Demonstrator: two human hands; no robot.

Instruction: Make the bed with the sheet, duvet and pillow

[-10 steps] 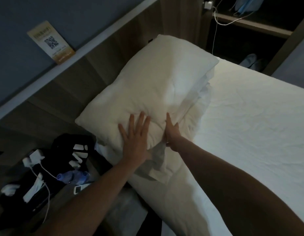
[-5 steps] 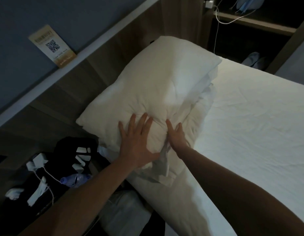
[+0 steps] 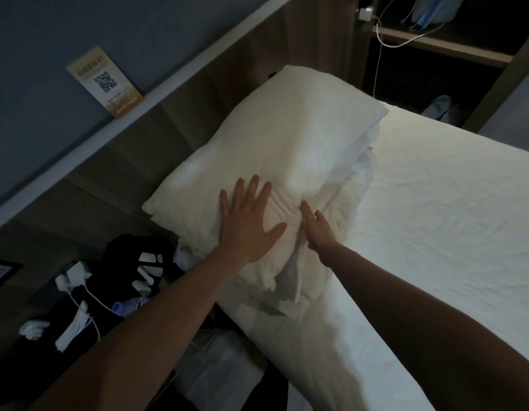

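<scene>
1. The pillow (image 3: 275, 161) lies at the head of the bed, against the wooden headboard (image 3: 198, 120). Its long axis runs along the headboard, from the near corner to the far corner beside the shelf unit (image 3: 435, 51).
2. My left hand (image 3: 248, 223) lies flat on the pillow's near end, fingers spread and straight, palm pressing down into the fabric.
3. My right hand (image 3: 318, 229) sits just beside the left, at the pillow's bed-side edge. Its fingers are extended into the bunched loose fabric (image 3: 290, 280) there; whether they pinch it, I cannot tell.
4. The pillow lies straight ahead of both hands. The left hand is on it, and the right works the open seam.
5. Judgement: the coming move is to tuck the loose fabric under the pillow's near end, working along the long axis.
6. The sheet (image 3: 435, 218) covers the mattress on the pillow's far side from the headboard.
7. A card (image 3: 106, 81) stands on the ledge above the headboard.
</scene>
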